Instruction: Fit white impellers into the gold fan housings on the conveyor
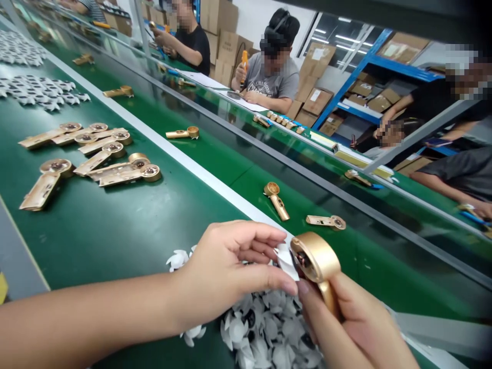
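One grey shirt — "CHAMPION"; right hand holds gold casing.

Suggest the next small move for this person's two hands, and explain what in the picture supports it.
Probably ease the white bladed piece into the round head of the gold housing: the left grip holds the piece right at the head's open side, while the right grip holds the housing by its handle.

The site is a factory assembly area. Indicators include a long green work line, people working along its far side, grouped gold housings, heaped white fan blades, and blue shelving holding cardboard boxes.
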Motion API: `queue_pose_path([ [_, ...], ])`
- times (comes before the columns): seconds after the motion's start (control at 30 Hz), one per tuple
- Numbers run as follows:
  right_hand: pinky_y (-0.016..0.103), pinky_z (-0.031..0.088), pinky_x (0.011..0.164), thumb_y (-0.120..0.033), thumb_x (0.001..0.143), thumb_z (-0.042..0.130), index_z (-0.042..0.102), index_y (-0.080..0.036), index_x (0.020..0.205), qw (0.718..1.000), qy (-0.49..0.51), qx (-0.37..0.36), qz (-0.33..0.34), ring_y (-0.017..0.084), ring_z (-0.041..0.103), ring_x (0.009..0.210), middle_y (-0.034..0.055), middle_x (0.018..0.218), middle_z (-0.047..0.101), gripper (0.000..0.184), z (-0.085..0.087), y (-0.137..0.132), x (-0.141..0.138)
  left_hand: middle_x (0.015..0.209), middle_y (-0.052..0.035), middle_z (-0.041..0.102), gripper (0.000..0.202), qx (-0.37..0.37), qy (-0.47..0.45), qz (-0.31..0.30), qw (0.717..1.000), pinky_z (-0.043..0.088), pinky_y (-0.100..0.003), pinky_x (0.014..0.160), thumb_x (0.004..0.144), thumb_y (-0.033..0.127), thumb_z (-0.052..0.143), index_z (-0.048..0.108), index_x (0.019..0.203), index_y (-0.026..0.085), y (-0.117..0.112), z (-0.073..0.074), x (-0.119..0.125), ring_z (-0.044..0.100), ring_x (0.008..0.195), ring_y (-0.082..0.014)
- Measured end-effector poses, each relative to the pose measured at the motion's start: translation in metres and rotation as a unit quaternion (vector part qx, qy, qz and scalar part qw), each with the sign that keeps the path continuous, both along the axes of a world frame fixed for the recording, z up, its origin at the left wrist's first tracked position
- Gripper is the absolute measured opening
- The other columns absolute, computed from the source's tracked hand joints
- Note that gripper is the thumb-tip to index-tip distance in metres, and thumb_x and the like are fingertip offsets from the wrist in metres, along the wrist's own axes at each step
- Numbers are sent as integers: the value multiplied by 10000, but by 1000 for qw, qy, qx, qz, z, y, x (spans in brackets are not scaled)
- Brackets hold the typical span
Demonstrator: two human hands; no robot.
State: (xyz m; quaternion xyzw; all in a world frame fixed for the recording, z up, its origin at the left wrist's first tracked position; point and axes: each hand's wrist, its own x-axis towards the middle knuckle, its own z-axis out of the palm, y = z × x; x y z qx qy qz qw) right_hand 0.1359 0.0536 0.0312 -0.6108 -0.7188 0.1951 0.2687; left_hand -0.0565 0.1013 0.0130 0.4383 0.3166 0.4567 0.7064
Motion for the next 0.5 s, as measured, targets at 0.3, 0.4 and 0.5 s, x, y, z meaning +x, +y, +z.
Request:
queue_pose_path([
  [0.3,203,486,462,-372,964,520,599,-233,832,1000,-12,-13,20,140,577,516,-11,628,620,207,-11,-4,3,825,22,789,282,5,-20,-11,1000,602,-181,774,659,132,888,740,887,207,-4,-5,0,754,804,-128],
  [0.4,209,464,442,-390,964,516,581,-227,779,1000,-19,-13,19,138,548,492,-7,604,596,255,-11,-4,2,767,26,785,269,-44,-78,-31,995,602,-174,773,680,101,870,723,886,193,-5,-6,1,764,789,-124],
  [0.5,222,440,437,-404,976,495,549,-227,729,999,-36,-6,0,139,526,484,-8,574,549,308,-10,-5,1,740,27,783,245,-83,-126,-58,987,602,-173,769,711,88,848,711,890,184,-4,-5,0,761,757,-107],
])
